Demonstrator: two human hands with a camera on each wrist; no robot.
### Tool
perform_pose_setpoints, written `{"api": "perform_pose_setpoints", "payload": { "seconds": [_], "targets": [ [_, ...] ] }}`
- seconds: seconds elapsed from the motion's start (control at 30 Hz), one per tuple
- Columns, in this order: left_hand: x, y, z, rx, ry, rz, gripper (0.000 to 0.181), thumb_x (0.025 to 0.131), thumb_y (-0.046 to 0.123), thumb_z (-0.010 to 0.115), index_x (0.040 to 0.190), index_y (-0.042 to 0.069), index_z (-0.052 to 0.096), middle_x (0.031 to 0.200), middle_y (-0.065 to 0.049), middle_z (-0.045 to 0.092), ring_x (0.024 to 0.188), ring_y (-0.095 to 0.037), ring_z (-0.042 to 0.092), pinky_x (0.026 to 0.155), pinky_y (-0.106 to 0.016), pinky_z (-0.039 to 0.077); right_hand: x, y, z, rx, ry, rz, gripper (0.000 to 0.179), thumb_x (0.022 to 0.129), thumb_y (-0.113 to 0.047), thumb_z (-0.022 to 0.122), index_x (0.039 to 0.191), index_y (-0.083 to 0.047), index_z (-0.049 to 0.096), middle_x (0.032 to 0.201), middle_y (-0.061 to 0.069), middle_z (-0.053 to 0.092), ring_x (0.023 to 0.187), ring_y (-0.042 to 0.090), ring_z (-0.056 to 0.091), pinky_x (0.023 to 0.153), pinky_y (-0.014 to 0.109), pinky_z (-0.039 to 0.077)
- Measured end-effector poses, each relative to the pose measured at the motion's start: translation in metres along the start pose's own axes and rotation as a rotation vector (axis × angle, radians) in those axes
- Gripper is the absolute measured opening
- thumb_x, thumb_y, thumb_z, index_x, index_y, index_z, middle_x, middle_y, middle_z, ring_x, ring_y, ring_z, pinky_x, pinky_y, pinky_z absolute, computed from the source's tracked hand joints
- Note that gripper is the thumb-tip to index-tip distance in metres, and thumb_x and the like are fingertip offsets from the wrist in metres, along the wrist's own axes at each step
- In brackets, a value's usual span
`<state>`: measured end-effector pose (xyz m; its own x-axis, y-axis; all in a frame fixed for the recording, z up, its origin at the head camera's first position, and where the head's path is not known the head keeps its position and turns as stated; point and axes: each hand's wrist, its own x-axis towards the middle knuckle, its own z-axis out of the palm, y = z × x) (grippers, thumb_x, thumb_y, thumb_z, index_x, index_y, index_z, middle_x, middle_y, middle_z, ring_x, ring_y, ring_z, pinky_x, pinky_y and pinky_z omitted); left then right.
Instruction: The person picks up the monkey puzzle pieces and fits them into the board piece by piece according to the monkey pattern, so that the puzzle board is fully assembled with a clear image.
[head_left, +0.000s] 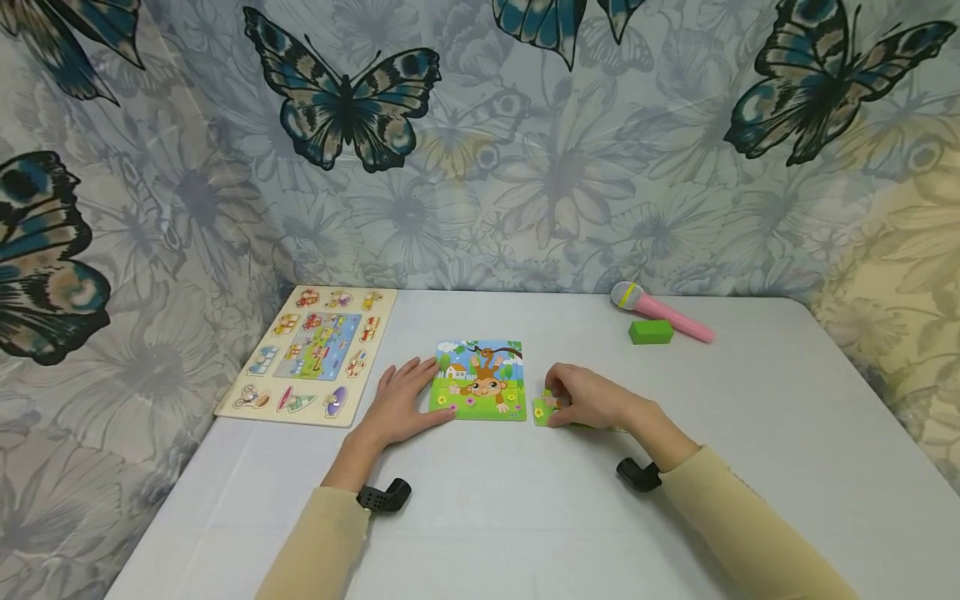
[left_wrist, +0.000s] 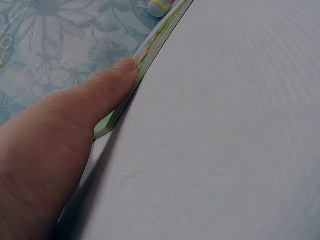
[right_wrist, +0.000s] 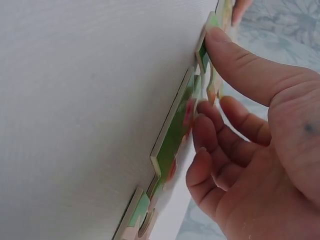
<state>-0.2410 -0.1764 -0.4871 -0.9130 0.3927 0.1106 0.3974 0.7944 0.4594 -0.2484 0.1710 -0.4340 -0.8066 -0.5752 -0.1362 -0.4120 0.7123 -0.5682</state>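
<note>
My left hand lies spread on the white table, its fingertips at the left edge of a square monkey puzzle. Its thumb rests at the puzzle's lower left corner, and the left wrist view shows the thumb tip along the board's edge. Just right of that puzzle, my right hand pinches a green puzzle piece between thumb and curled fingers. In the right wrist view the thumb lies on this piece, while more green pieces lie flat in a row, partly hidden under the hand in the head view.
A large cream board with small pictures sits on the table's left side. Toward the back right lie a pink toy microphone and a green block. Butterfly-patterned cloth stands behind the table's far edge.
</note>
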Motion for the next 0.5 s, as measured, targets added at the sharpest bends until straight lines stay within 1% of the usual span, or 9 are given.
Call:
{"api": "perform_pose_setpoints", "payload": {
  "seconds": [0.17,0.3,0.4,0.5],
  "targets": [
    [0.0013,0.0018,0.0004,0.0,0.009,0.005,0.09,0.087,0.063,0.068,0.155,0.009,0.043,0.161,-0.006,0.036,0.151,-0.03,0.021,0.119,-0.057,0.007,-0.0019,-0.0005,-0.0008,0.025,0.004,0.005,0.04,0.084,-0.017,0.085,0.108,-0.004,0.056,0.089,0.002,0.055,0.079,0.016,0.051,0.071,0.032,0.045],
    [-0.001,0.0026,0.0014,-0.004,-0.012,-0.003,0.091,0.087,0.064,0.067,0.155,0.009,0.042,0.161,-0.006,0.035,0.151,-0.03,0.021,0.119,-0.057,0.006,-0.0038,-0.0007,0.0016,0.039,-0.007,0.022,0.043,0.084,-0.016,0.085,0.113,-0.002,0.057,0.09,0.002,0.056,0.08,0.016,0.052,0.073,0.032,0.046],
    [-0.0023,0.0023,0.0014,-0.004,-0.012,-0.003,0.091,0.087,0.063,0.068,0.155,0.008,0.043,0.161,-0.007,0.036,0.15,-0.03,0.021,0.119,-0.058,0.006,-0.0034,-0.0017,0.0027,0.026,-0.016,0.028,0.045,0.084,-0.017,0.085,0.117,0.001,0.059,0.092,0.001,0.056,0.083,0.016,0.052,0.076,0.033,0.047],
    [-0.0019,0.0015,0.0001,0.001,0.011,0.005,0.09,0.087,0.062,0.069,0.153,0.007,0.044,0.159,-0.007,0.038,0.15,-0.031,0.023,0.119,-0.059,0.007,-0.0011,-0.003,0.0019,-0.004,-0.016,0.019,0.045,0.085,-0.019,0.084,0.118,0.002,0.061,0.094,0.0,0.057,0.085,0.016,0.052,0.079,0.035,0.047]
  ]
}}
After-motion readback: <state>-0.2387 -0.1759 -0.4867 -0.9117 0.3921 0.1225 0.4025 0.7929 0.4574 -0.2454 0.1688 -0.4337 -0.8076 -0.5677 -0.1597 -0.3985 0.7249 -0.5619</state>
